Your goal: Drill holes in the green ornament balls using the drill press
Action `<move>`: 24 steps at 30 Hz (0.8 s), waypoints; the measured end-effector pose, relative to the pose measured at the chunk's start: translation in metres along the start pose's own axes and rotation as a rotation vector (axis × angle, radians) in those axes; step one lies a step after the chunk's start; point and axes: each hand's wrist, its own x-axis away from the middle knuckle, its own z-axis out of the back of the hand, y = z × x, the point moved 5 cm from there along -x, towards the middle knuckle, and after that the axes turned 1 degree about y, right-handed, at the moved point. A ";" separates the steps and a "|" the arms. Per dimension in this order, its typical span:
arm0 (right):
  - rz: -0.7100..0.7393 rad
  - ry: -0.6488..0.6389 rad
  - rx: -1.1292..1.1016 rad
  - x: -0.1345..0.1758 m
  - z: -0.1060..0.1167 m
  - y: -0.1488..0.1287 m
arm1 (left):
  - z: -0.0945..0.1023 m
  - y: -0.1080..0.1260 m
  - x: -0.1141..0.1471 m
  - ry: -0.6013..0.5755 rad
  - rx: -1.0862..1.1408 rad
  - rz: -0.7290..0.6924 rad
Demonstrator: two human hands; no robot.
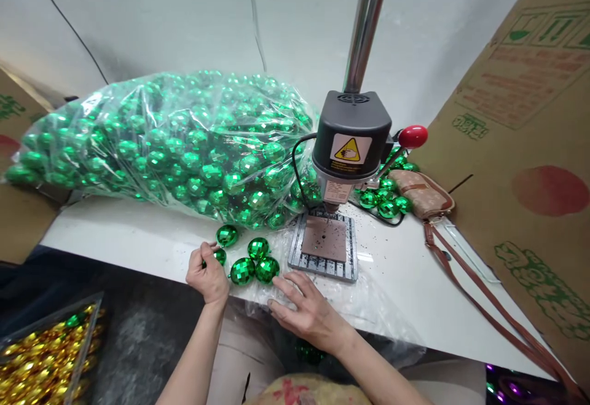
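"Where is the left hand [208, 275]?"

"Over the front part of the white worktop [115, 239], fingers curled in tight around a faceted green ball [220, 258]. The fingers cover some of it, but green shows on either side of them."

"Anything else close to that hand?"

"A second ball [227, 235] sits just beyond the held one, near the fingertips."

"And the right hand [310, 313]?"

"Loosely open, fingers spread and slightly bent, palm down, with nothing in its grasp. Its foremost fingertip is right at the edge of the nearest ball [267, 270]; I can't tell whether it touches."

"Is that ball alone?"

"No, it's in a cluster of three, with one ball [242, 271] to its left and another ball [259, 248] behind. The cluster lies between the two hands, a little farther from the person than the right hand."

"What's around them?"

"The bench drill [353, 134] stands to the right, a brown block [325, 239] on its slotted base [322, 270]. Behind the loose balls lies a big clear bag [161, 147] full of green ones."
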 end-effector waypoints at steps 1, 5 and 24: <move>0.000 0.005 0.003 0.000 -0.001 -0.002 | 0.001 0.002 -0.001 0.017 -0.001 0.012; -0.036 0.043 -0.012 -0.004 0.007 0.002 | 0.013 0.024 -0.015 0.151 0.117 0.155; -0.400 0.596 -0.113 -0.046 0.186 0.126 | -0.097 0.124 0.109 -1.111 0.724 1.019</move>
